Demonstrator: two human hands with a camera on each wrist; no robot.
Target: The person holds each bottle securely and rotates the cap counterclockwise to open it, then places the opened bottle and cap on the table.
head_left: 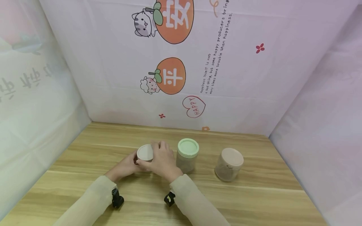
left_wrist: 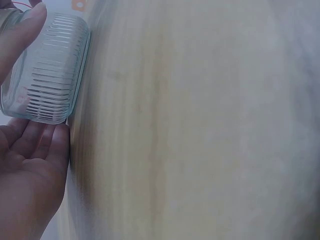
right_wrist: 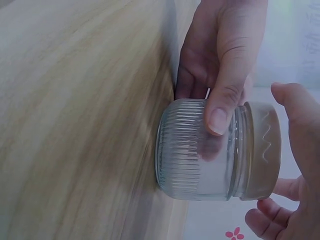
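A clear ribbed glass jar (right_wrist: 192, 150) with a beige lid (right_wrist: 265, 150) stands on the table. My left hand (head_left: 127, 166) holds its glass body, thumb on the near side in the right wrist view. In the left wrist view, my left palm and fingers (left_wrist: 42, 147) are at the jar's side. My right hand (head_left: 162, 160) spreads around the lid. In the right wrist view its thumb is apart from the lid, and its bent fingers (right_wrist: 272, 215) are right at the rim.
Right of my hands stands a taller jar with a light green lid (head_left: 188, 147). Farther right is another jar with a pinkish-beige lid (head_left: 232, 157). A printed white cloth (head_left: 240, 78) hangs behind the wooden table (head_left: 254, 201), and more cloth covers both sides.
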